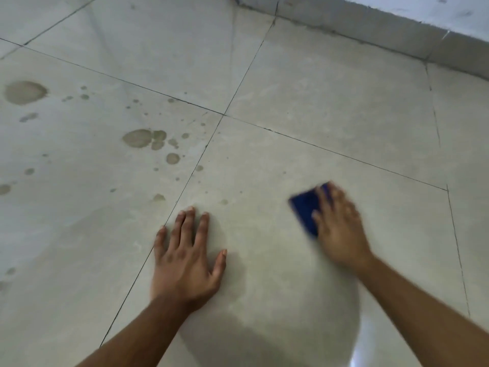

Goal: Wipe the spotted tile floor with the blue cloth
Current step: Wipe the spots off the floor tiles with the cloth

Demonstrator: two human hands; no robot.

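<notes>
Right hand (340, 229): your blurred flat fingers press the blue cloth (307, 207), hiding its right part.
Left hand (185, 258): left of the cloth, your grip released, flat on the tile floor (330, 107).

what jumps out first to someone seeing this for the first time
The blue cloth under the blurred right hand, right of centre, is the only strong colour. Next come the brownish spots scattered over the left tile, then the left hand pressed flat on the floor near the middle.

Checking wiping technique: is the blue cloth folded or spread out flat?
Cannot tell for sure. The blue cloth shows as a small compact patch under the right hand, but motion blur hides any folds.
</notes>
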